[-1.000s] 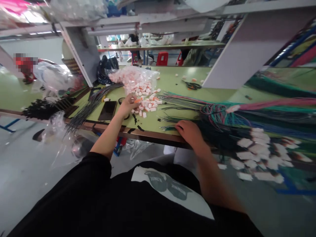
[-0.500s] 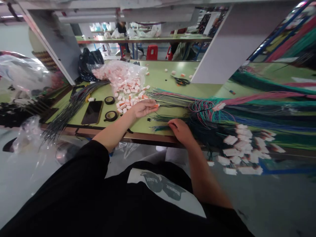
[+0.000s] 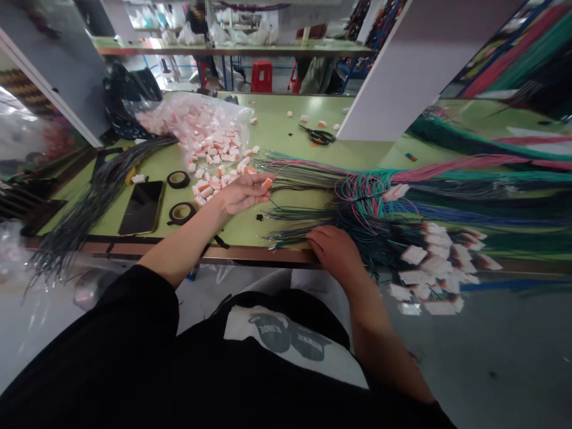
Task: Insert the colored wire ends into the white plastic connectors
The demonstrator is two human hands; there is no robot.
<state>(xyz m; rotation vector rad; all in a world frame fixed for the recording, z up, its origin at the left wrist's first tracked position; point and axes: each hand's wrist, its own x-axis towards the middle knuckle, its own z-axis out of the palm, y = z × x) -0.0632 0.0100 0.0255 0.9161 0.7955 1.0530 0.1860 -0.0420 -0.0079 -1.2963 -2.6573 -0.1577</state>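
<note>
My left hand pinches a small orange-and-white connector housing between thumb and fingers, above the green bench. Thin wires run close to the connector. At the bench's front edge my right hand has its fingers bent together over dark green wires, their bare ends pointing left. A second row of thin wires lies behind it, tangled with pink and teal strands to the right. Wired white connectors hang in a cluster right of my right hand. Loose connectors are heaped beyond my left forearm.
A clear bag of connectors stands at the back left. A phone, two black tape rolls and a grey wire bundle lie on the left. Scissors lie near the white upright panel.
The view has shifted, and the bench items sit further left in it. My left hand has turned the connector more upright. My right hand's fingers have come down further over the wires.
</note>
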